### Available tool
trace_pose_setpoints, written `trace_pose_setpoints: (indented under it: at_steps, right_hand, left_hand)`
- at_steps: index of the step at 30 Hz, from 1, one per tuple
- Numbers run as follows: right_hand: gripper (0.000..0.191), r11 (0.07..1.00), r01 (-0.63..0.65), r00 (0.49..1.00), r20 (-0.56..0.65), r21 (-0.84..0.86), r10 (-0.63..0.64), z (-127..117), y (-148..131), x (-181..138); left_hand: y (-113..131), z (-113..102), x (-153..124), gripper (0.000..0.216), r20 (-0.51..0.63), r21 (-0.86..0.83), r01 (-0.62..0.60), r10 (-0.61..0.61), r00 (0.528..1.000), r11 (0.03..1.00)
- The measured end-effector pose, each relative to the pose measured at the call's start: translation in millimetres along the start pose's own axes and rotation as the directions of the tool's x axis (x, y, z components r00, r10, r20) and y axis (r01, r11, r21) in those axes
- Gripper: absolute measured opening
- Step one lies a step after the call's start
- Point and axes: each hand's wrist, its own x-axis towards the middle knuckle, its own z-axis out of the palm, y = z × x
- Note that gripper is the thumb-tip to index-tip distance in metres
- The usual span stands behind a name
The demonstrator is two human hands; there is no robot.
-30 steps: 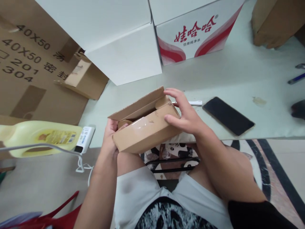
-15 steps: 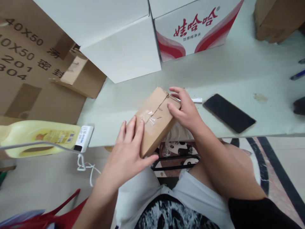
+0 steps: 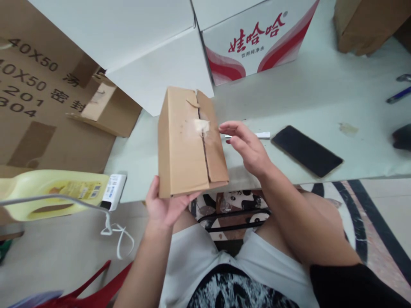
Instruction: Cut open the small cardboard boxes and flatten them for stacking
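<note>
Left hand [image 3: 165, 207]: palm turned up beneath the small brown cardboard box [image 3: 189, 141], thumb raised against its near left corner and fingers curled under its lower edge, so the box is cupped and carried from below. Right hand [image 3: 247, 147]: forearm reaching in from the lower right, fingers spread and loosely extended, holding nothing, with the fingertips [image 3: 223, 127] just beside the right edge of the box; contact cannot be confirmed. The box stands on end, slightly tilted, above the near edge of the pale green table [image 3: 289, 98], its flaps closed along a centre seam that carries a patch of clear tape [image 3: 201, 126]. On the table to the right lie a thin white pen [image 3: 263, 135] and a flat black phone [image 3: 306, 150], well clear of the box. Behind it stands a white carton with red print [image 3: 253, 42]. Compared with half a second ago, the box has been turned from lying slanted to upright; the left hand has moved from flat on top to underneath, and the right hand has released the far end.
</note>
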Motion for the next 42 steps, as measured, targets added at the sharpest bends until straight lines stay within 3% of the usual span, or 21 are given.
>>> trace_pose_setpoints:
  at_steps: [3, 5, 8, 10, 11, 14, 16, 17, 19, 22, 24, 27, 30, 34, 38, 42]
  right_hand:
    - [0.053, 0.994, 0.109, 0.992, 0.063, -0.024, -0.107, 1, -5, -3]
    - [0.046, 0.989, 0.13, 0.989, 0.077, -0.065, -0.125, -1, -5, -4]
    - [0.033, 0.984, 0.105, 0.987, 0.135, -0.144, -0.085, -4, -4, -4]
    - [0.028, 0.983, 0.048, 0.987, 0.162, -0.179, -0.019, -5, -4, -3]
    - [0.027, 0.981, 0.021, 0.986, 0.164, -0.195, 0.011, -5, -5, -2]
    - [0.026, 0.968, -0.018, 0.989, 0.141, -0.248, 0.055, -5, -8, -1]
    - [0.025, 0.962, -0.032, 0.989, 0.132, -0.269, 0.07, -5, -10, -1]
    - [0.025, 0.962, -0.041, 0.988, 0.131, -0.271, 0.079, -6, -11, -2]
    - [0.025, 0.964, -0.042, 0.987, 0.14, -0.262, 0.081, -7, -10, -3]
    - [0.032, 0.973, -0.036, 0.996, 0.076, -0.228, 0.055, -11, -3, -3]
    - [0.038, 0.956, -0.066, 0.997, -0.068, -0.286, 0.048, -17, 6, -1]
    - [0.038, 0.804, -0.154, 0.974, -0.223, -0.574, 0.028, -27, 24, 3]
    - [0.046, 0.572, -0.23, 0.973, -0.183, -0.787, 0.14, -33, 42, 7]
    - [0.046, 0.389, -0.286, 0.945, -0.189, -0.876, 0.269, -35, 53, 10]
    - [0.035, 0.342, -0.34, 0.927, -0.25, -0.876, 0.28, -35, 48, 12]
    - [0.03, 0.419, -0.325, 0.944, -0.266, -0.848, 0.194, -34, 43, 14]
  left_hand:
    - [-33, 9, 11, 0.049, -0.017, -0.037, 0.09, -0.091, 0.996, 0.995]
    - [-48, 7, 17, 0.041, -0.07, 0.09, 0.104, -0.098, 0.993, 0.991]
    - [-49, -4, 20, 0.034, -0.101, 0.459, 0.001, 0.051, 0.994, 0.889]
    - [-38, -9, 20, 0.031, -0.091, 0.651, -0.147, 0.268, 0.959, 0.744]
    - [-30, -8, 20, 0.03, -0.079, 0.71, -0.226, 0.394, 0.915, 0.667]
    - [-1, 7, 25, 0.03, 0.061, 0.78, -0.477, 0.709, 0.703, 0.405]
    - [19, 27, 38, 0.03, 0.239, 0.755, -0.615, 0.779, 0.579, 0.226]
    - [29, 39, 47, 0.03, 0.318, 0.749, -0.646, 0.774, 0.548, 0.15]
    - [44, 59, 69, 0.029, 0.425, 0.784, -0.621, 0.704, 0.569, 0.029]
    - [56, 79, 97, 0.034, 0.445, 0.861, -0.507, 0.533, 0.72, -0.034]
    - [56, 82, 106, 0.036, 0.422, 0.892, -0.448, 0.476, 0.772, -0.062]
    - [52, 79, 108, 0.04, 0.42, 0.897, -0.435, 0.476, 0.773, -0.085]
    - [50, 74, 108, 0.045, 0.426, 0.889, -0.453, 0.476, 0.769, -0.064]
    - [55, 67, 112, 0.058, 0.495, 0.853, -0.518, 0.411, 0.765, -0.063]
    - [67, 59, 110, 0.073, 0.572, 0.818, -0.565, 0.268, 0.776, -0.109]
    - [77, 57, 104, 0.084, 0.572, 0.82, -0.563, 0.156, 0.806, -0.098]
